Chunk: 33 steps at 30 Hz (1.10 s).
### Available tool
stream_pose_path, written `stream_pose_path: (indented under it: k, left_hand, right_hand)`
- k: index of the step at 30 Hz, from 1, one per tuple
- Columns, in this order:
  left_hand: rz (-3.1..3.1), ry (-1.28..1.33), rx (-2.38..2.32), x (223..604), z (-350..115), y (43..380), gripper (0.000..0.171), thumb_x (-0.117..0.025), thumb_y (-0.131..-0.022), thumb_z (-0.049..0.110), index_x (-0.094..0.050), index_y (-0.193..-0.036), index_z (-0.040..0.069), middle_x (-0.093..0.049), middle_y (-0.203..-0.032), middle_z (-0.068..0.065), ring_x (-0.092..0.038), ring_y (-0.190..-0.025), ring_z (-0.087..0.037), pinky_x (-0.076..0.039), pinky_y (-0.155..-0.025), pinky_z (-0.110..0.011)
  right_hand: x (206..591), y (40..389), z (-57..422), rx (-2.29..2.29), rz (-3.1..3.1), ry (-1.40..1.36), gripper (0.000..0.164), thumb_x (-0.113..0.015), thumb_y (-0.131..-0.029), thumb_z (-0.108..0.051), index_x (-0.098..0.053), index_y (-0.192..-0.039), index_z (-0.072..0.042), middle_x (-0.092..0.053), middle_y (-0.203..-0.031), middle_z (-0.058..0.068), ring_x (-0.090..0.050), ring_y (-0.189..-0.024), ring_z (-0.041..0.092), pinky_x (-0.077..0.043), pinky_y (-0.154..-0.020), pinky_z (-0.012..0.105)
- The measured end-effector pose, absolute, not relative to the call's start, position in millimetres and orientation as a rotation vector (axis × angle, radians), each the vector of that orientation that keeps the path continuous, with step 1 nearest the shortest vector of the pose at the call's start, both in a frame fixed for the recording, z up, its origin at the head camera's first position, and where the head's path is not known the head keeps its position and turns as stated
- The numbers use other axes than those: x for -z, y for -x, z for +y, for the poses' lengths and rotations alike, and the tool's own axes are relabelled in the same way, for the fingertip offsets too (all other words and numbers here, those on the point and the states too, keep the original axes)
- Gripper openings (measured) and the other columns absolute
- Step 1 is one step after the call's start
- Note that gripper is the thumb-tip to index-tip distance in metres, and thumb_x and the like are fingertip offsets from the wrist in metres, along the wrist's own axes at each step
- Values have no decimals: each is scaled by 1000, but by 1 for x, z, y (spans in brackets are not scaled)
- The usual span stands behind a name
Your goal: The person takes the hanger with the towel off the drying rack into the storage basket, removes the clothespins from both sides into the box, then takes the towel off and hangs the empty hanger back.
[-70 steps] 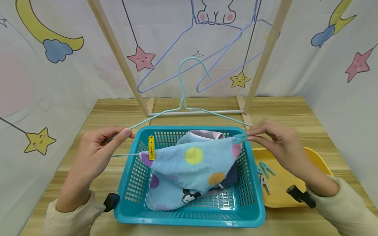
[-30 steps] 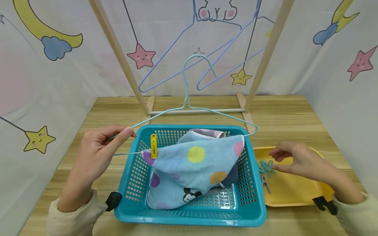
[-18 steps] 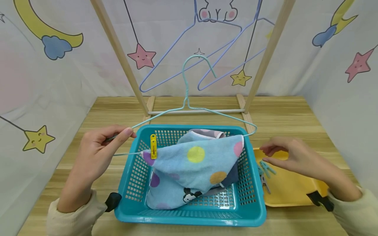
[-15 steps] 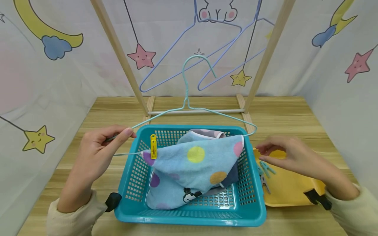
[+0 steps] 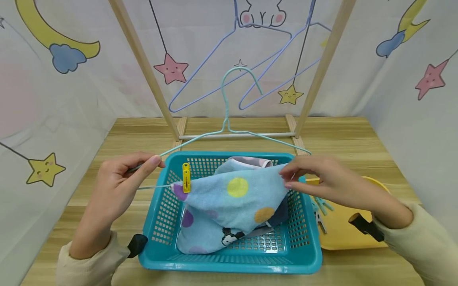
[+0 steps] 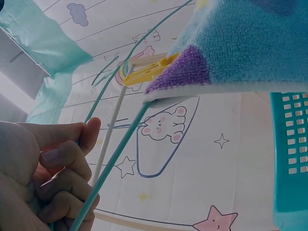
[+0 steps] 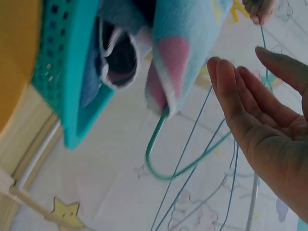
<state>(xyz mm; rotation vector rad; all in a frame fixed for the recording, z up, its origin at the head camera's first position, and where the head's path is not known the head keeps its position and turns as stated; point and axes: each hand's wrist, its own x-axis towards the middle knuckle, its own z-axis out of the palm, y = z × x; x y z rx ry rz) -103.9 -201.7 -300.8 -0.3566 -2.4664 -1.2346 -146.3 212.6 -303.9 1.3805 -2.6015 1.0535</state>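
Observation:
My left hand (image 5: pixel 116 182) pinches a mint-green wire hanger (image 5: pixel 227 107) near its left end, thumb against fingers. Over the hanger's lower bar hangs a light blue towel (image 5: pixel 214 190) with coloured dots. A yellow clothespin (image 5: pixel 186 178) clips the towel's left corner to the bar. My right hand (image 5: pixel 329 180) is at the towel's right corner and covers it in the head view. In the right wrist view, my right hand (image 7: pixel 269 120) has its thumb apart from the fingers, nothing between them, beside the towel (image 7: pixel 192 29).
Beneath the towel stands a teal basket (image 5: pixel 229 268) holding more cloth. To its right lies a yellow tray (image 5: pixel 350 234) with teal clothespins (image 5: pixel 325 205) and a grey clothespin (image 5: pixel 320 222). A wooden rack (image 5: pixel 143 67) with purple hangers (image 5: pixel 197 70) rises behind.
My right hand went from the towel's right corner to the tray, then back left to the corner. A teal clip-like thing seen there at first is gone. My left hand keeps its grip.

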Motion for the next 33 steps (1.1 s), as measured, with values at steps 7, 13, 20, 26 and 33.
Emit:
stream_pose_path:
  k: [7,13,20,26,33]
  left_hand:
    - [-2453,363,1237,301,-200,102,14,-63,-99,11,-77,-100,10,-39,-58,0,-35,-52,-15,-26,-45,-29]
    - [-2445,357,1238,301,-198,101,13,-64,-99,11,-77,-99,11,-39,-59,0,-35,-52,-14,-26,-45,-29]
    - [-2453,372,1226,298,-196,100,13,-63,-99,13,-76,-99,11,-39,-59,0,-35,-52,-15,-27,-45,-29]
    - [-2443,390,1246,297,-196,101,13,-63,-99,12,-77,-99,11,-39,-59,0,-35,-51,-15,-26,-45,-29]
    - [-2453,379,1247,295,-192,100,14,-63,-99,13,-77,-99,12,-40,-58,0,-36,-50,-15,-27,-45,-29]
  right_hand:
    - [297,147,178,-1116,-2558,-1362,27,-73,-91,-4,-69,-117,-7,-70,-112,-1,-68,-96,9,-56,-78,31]
    - [291,147,153,-1230,-2594,-1325,32,-72,-92,-8,-67,-124,-4,-68,-121,3,-67,-103,14,-55,-81,31]
    - [288,147,127,-1327,-2581,-1368,40,-70,-94,-9,-61,-132,0,-64,-129,9,-67,-108,20,-52,-91,31]
    - [288,148,106,-1417,-2621,-1400,48,-68,-96,-12,-53,-140,1,-58,-138,13,-63,-116,22,-49,-96,32]
    - [291,150,81,-1525,-2642,-1444,54,-66,-98,-13,-46,-146,1,-51,-145,14,-57,-125,22,-47,-98,31]
